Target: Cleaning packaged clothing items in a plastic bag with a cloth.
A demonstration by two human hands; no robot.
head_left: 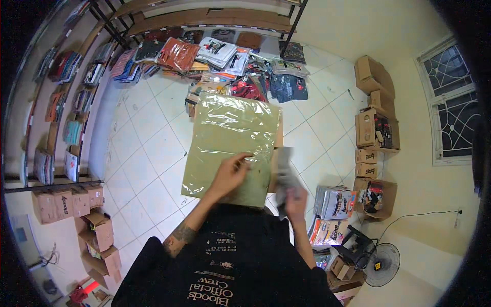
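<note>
An olive-green folded garment in a clear plastic bag [230, 123] lies in front of me, with a tan edge showing under its right side. My left hand [231, 174] is over the bag's lower half, fingers curled inward; whatever is between them is too small to make out. At the bag's lower right, my right hand [295, 202] grips a long grey object [286, 171], smeared by motion, its kind unclear.
Piles of bagged clothes [179, 53] lie on the floor ahead. Stocked shelves [64, 97] line the left. Cardboard boxes [368, 128] line the right wall; a stack of packages [332, 204] and a black fan [381, 263] sit at lower right.
</note>
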